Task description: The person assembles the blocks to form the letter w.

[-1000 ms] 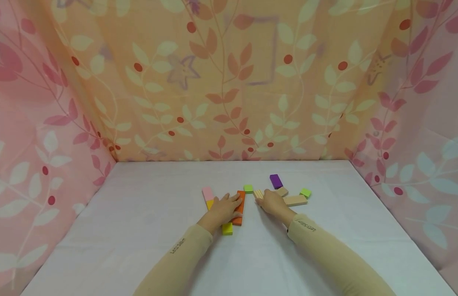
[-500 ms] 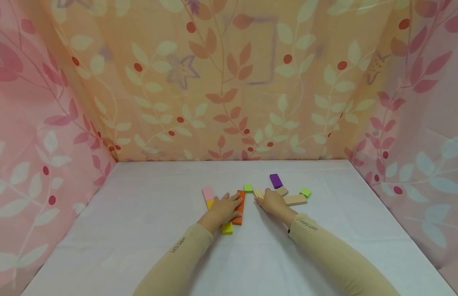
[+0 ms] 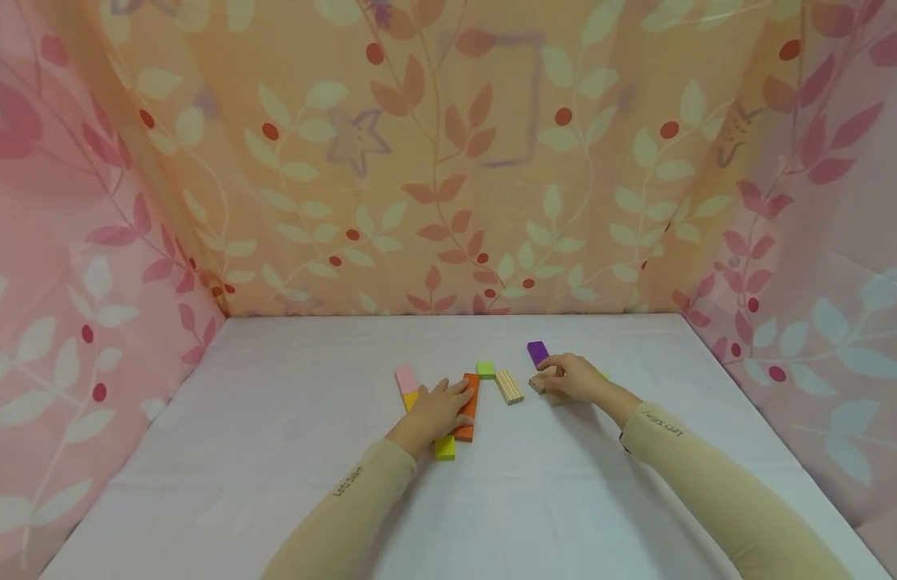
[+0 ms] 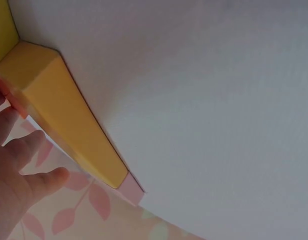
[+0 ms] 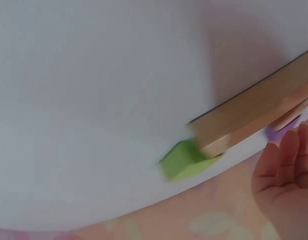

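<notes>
Nearest, the left hand (image 3: 436,407) lies flat with straight fingers on the orange block (image 3: 469,405), the yellow block (image 3: 444,448) just at its 6 o'clock side; nothing there has moved. The right hand (image 3: 573,379) has left the ridged wooden block (image 3: 509,387), now uncovered, and gone toward 2 o'clock to the plain wooden blocks (image 3: 539,384), fingers curled over them; whether it actually grips one I cannot tell. So work has passed to that cluster. Beyond sit the purple block (image 3: 538,352) and green cube (image 3: 485,370). The tabletop (image 3: 274,451) offers wide room at 9 o'clock; curtain walls close the far edge.
</notes>
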A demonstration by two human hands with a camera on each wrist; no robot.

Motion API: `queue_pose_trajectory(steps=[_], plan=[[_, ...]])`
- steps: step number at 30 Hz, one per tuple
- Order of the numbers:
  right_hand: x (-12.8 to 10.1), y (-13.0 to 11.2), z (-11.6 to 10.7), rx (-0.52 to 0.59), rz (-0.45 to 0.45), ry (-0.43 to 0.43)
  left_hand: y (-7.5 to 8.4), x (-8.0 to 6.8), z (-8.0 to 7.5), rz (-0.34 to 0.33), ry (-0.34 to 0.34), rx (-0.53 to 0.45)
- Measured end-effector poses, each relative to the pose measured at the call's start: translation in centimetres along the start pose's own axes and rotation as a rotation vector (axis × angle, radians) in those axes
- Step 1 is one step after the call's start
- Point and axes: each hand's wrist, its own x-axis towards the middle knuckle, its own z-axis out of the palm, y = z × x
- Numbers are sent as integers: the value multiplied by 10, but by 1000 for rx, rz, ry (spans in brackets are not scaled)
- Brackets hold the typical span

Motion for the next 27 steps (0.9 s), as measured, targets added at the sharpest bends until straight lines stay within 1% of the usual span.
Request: queue_pose_trajectory(steps=[3,5,9,13,16,20,24,27], plan=[[4,15,-5,-74,-67,-18,-2,0,0,-1,4,-7],[7,21,-7,-108,-89,-43,-2,0,0,0,6,-10],[11,29,-12,-211,-123,-89,-1,1,1,6,8,-18],[13,32,-16,-307,-186,-86,-1,2,3,5,9,-18],[14,34,-16,-324,-226,-75,-1,3,5,0,7,-9],[14,35,-16,-329,-250,-47,-1,3,5,-1,5,11],[11,33,-19,-278,-248,-18,-1,4,5,6,8,13],[9,31,-20,-208,-198,-10,-2,4,5,4,10,-1]])
